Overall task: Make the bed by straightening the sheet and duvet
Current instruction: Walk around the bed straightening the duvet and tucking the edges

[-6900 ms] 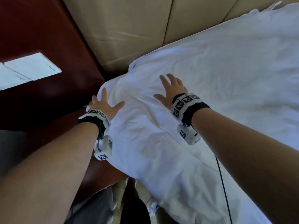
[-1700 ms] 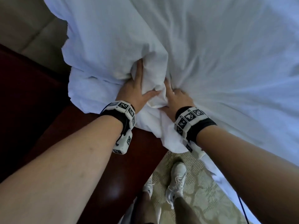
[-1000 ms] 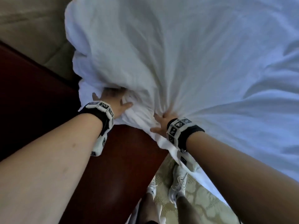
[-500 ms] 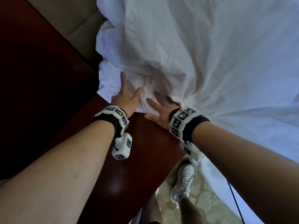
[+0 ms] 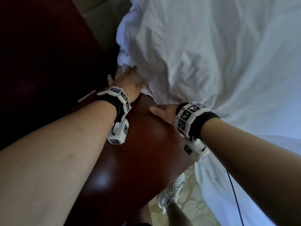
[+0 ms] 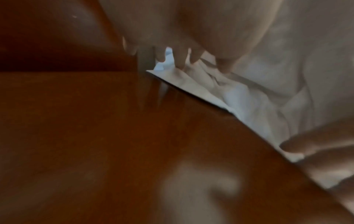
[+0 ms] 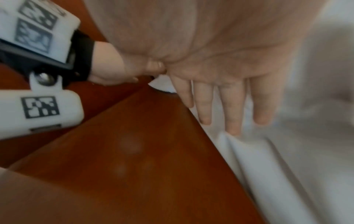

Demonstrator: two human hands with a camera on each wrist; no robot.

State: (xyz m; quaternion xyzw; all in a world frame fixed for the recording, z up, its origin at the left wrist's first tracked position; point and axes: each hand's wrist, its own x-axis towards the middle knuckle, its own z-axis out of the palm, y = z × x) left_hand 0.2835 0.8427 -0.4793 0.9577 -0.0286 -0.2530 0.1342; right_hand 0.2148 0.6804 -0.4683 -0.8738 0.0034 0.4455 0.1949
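The white duvet (image 5: pixel 211 62) lies rumpled over the bed and bunches at its near left corner. My left hand (image 5: pixel 128 80) presses with straight fingers (image 6: pixel 180 60) into the fabric edge (image 6: pixel 239 98) where it meets the dark wood. My right hand (image 5: pixel 164 111) is lower on the same edge; only its thumb and back show in the head view, with the fingers hidden under the fold. In the right wrist view its fingers (image 7: pixel 231 109) are straight and flat against the white cloth (image 7: pixel 277 174). Neither hand grips the fabric.
A glossy dark red wooden cabinet (image 5: pixel 143 152) stands tight against the bed side, under both wrists. A beige padded headboard (image 5: pixel 97 17) is at the top left. My shoe (image 5: pixel 172 193) stands on patterned carpet (image 5: pixel 187 209) in the narrow gap below.
Both hands were flat on top of the bunched duvet edge. The left has slid up towards the corner, and the right has moved down and right with its fingers under the fold.
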